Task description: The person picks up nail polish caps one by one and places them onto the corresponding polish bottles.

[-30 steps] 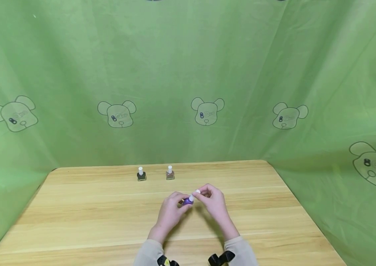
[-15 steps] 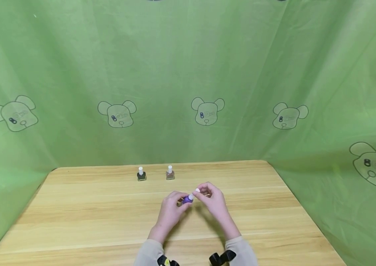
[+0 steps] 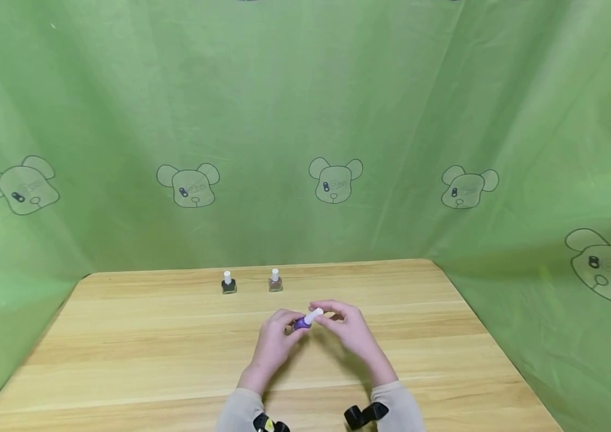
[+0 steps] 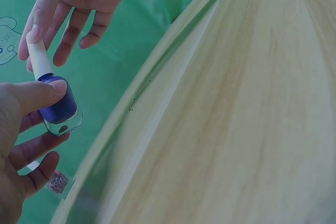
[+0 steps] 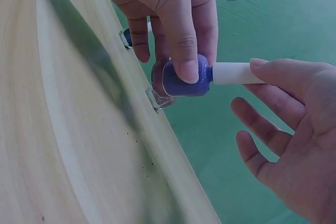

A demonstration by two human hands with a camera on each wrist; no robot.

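A small nail polish bottle (image 3: 301, 324) with purple polish and a long white cap (image 3: 313, 315) is held tilted above the table. My left hand (image 3: 274, 340) pinches its glass body (image 4: 59, 103) between thumb and fingers. At the cap's far end, the thumb and index finger of my right hand (image 3: 352, 327) pinch the white plastic. The other right fingers are spread apart from it, as the right wrist view shows. The cap (image 5: 236, 73) sits in line with the bottle, with a short dark neck visible between them.
Two more nail polish bottles stand upright near the table's back edge: a black one (image 3: 228, 285) and a brownish, glittery one (image 3: 275, 283), both white-capped. A green curtain with bear drawings (image 3: 262, 150) hangs behind the wooden table (image 3: 149, 348).
My right fingers have loosened and shifted on the cap, leaving more of it showing. Both hands and the bottle have moved slightly left. The two standing bottles stay put.
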